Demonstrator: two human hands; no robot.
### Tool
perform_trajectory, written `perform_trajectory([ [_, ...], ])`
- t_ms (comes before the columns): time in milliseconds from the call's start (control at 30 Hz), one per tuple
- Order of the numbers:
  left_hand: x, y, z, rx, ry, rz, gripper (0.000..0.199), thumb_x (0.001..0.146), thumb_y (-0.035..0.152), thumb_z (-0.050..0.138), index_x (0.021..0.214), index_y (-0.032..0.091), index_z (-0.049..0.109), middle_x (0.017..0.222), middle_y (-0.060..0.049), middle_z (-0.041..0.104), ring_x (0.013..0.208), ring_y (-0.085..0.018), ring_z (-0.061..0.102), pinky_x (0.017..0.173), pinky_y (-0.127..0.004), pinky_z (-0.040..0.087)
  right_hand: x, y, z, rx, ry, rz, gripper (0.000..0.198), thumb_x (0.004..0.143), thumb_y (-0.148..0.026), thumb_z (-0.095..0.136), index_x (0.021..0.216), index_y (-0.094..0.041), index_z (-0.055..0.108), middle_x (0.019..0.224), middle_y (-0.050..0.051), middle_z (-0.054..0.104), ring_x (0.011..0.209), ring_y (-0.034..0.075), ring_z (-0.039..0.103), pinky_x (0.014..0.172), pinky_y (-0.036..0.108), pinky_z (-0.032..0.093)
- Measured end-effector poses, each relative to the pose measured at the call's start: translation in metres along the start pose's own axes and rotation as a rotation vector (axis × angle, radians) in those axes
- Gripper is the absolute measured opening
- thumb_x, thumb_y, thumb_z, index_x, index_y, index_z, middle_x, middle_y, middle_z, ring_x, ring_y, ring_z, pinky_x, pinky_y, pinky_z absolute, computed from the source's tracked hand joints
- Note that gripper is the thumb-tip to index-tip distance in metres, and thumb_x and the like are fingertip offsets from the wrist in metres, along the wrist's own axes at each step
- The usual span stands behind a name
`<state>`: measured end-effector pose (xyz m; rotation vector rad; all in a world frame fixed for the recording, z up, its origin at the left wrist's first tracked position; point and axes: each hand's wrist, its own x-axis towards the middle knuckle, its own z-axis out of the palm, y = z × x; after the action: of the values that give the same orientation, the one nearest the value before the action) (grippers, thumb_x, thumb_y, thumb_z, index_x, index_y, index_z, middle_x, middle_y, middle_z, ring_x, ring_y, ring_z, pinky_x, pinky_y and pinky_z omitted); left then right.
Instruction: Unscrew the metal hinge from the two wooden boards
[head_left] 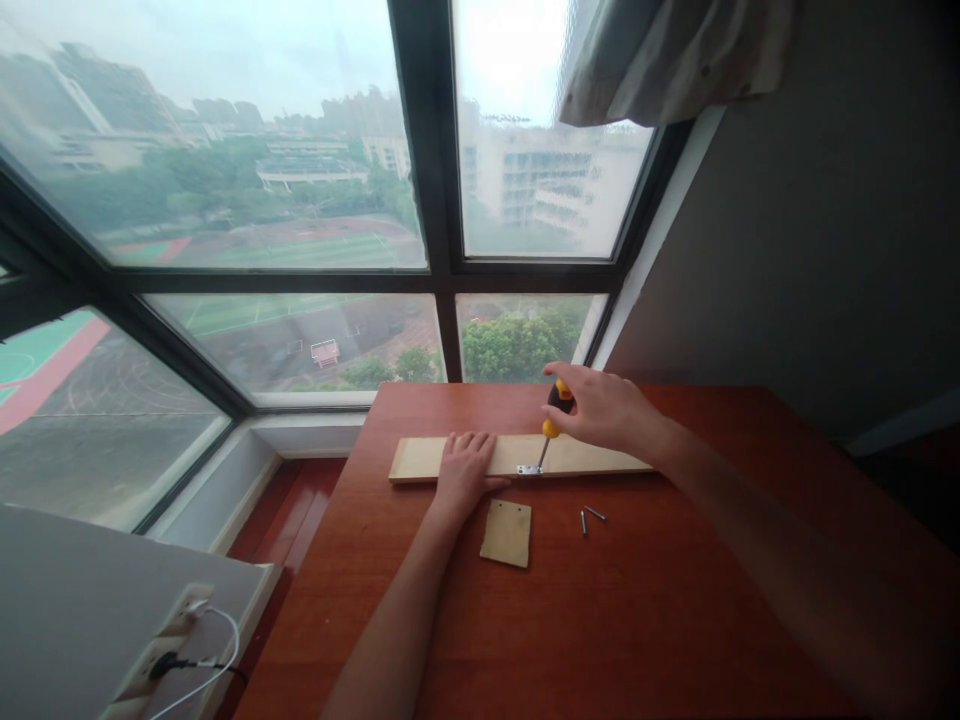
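Note:
A long pale wooden board (pixel 420 460) lies across the red-brown table. My left hand (pixel 465 470) rests on it with fingers laid flat, pressing the board left of a small metal hinge (pixel 529 470). In my right hand (pixel 604 405) is a yellow and black screwdriver (pixel 551 428), gripped by its handle. Its shaft slants down and its tip meets the right part of the hinge at the board's near edge; whether a screw sits under the tip is too small to tell. Closer to me lie a small thin wooden plate (pixel 507 535) with two holes and two loose screws (pixel 584 522).
The table (pixel 600 620) stands against large windows with dark frames (pixel 442 280). A grey wall (pixel 787 250) rises on the right, with a curtain (pixel 675 60) above. At lower left, plugs and cables sit in a wall socket (pixel 142 675).

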<state>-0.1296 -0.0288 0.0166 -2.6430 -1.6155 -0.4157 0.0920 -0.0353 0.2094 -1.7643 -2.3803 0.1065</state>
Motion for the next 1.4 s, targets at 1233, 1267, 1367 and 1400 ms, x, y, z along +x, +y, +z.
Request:
perform_trajectory([
  [1233, 0.0, 0.0, -0.002, -0.012, -0.009, -0.003, 0.065, 0.075, 0.058, 0.067, 0.129, 0.025, 0.052, 0.128, -0.01, 0.06, 0.118, -0.03, 0.051, 0.107, -0.048, 0.03, -0.003, 0.005, 0.116, -0.019, -0.296, 0.146, 0.033, 0.086, -0.041, 0.054, 0.094, -0.015, 0.073, 0.096, 0.019, 0.072, 0.093, 0.029, 0.068, 0.08, 0.036, 0.048],
  [1267, 0.0, 0.0, -0.002, -0.012, -0.01, -0.001, 0.065, 0.075, 0.058, 0.067, 0.129, 0.026, 0.052, 0.128, -0.01, 0.06, 0.118, -0.03, 0.051, 0.107, -0.047, 0.03, -0.003, 0.005, 0.118, -0.045, -0.315, 0.146, 0.035, 0.086, -0.042, 0.054, 0.096, -0.015, 0.074, 0.097, 0.019, 0.072, 0.094, 0.029, 0.068, 0.08, 0.035, 0.048],
  [1367, 0.0, 0.0, -0.002, -0.012, -0.006, 0.003, 0.065, 0.074, 0.058, 0.068, 0.129, 0.026, 0.052, 0.127, -0.009, 0.06, 0.117, -0.03, 0.051, 0.106, -0.047, 0.03, -0.001, 0.005, 0.119, -0.095, -0.359, 0.141, 0.037, 0.088, -0.043, 0.052, 0.1, -0.015, 0.074, 0.101, 0.019, 0.072, 0.096, 0.029, 0.068, 0.081, 0.035, 0.048],
  [1400, 0.0, -0.001, -0.002, -0.013, -0.004, 0.004, 0.065, 0.074, 0.058, 0.068, 0.129, 0.026, 0.052, 0.127, -0.009, 0.06, 0.117, -0.03, 0.051, 0.106, -0.047, 0.03, 0.0, 0.006, 0.118, -0.104, -0.369, 0.139, 0.039, 0.088, -0.044, 0.051, 0.101, -0.015, 0.074, 0.101, 0.019, 0.072, 0.096, 0.029, 0.068, 0.081, 0.034, 0.048],
])
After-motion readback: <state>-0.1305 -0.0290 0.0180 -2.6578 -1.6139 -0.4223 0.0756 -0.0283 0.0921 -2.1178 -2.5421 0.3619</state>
